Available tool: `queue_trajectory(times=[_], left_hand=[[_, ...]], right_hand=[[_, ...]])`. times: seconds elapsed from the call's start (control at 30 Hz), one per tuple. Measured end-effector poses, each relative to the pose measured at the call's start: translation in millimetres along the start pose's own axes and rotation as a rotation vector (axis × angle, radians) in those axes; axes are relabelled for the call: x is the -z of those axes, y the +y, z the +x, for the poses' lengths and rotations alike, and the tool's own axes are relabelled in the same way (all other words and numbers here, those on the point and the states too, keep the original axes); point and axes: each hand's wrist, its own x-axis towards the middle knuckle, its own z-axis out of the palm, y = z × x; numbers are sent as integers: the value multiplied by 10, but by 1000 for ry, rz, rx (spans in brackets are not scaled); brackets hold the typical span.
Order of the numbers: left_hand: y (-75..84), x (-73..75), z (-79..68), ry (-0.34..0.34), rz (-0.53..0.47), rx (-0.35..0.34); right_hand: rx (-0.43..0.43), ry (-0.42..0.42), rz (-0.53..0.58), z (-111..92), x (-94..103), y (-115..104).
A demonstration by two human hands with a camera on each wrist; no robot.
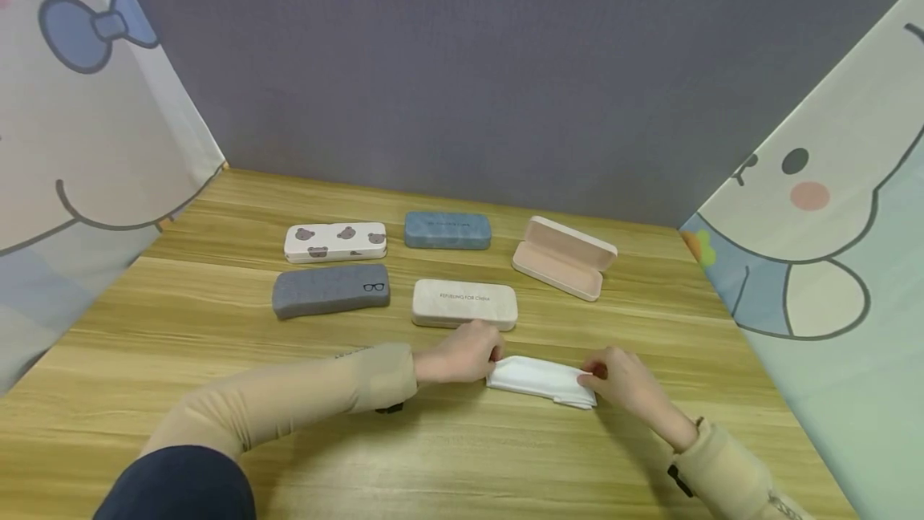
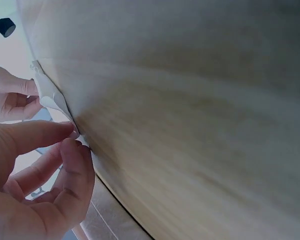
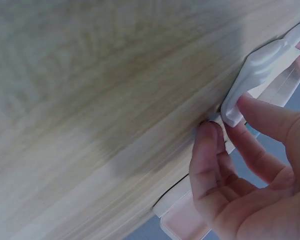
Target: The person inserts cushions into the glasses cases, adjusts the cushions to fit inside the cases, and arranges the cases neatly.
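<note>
A white folded cloth (image 1: 537, 378) lies as a long narrow strip on the wooden table, a small flap showing at its lower right. My left hand (image 1: 464, 354) pinches its left end between thumb and fingertips; the left wrist view shows this left hand (image 2: 45, 175) close up at the cloth's edge. At the other end my right hand (image 1: 626, 379) pinches the cloth's right edge. In the right wrist view, the thumb and index finger of my right hand (image 3: 260, 175) hold the cloth (image 3: 255, 72). Just behind my left hand is a cream glasses case (image 1: 465, 303), closed.
An open pink-lined glasses case (image 1: 559, 259) stands at the back right. Other closed cases are a blue one (image 1: 447, 231), a grey one (image 1: 330, 290) and a white bear-print one (image 1: 335, 242). A grey wall (image 1: 462, 79) rises behind the table (image 1: 447, 456), with cartoon-print panels at both sides.
</note>
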Motion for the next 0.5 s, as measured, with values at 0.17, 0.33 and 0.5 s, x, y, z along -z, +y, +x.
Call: queue_trajectory(times=[0.17,0.33,0.5], left_hand=[[-29,-1,7,0,-39,21],[-58,25,9,-7,-84,34],[-61,110,-12,-13,-146,39]], right_hand=[[11,0,19,-17,-16,4],[14,-30,72,-23,1,3],[29,-47,132,-22,35,2]])
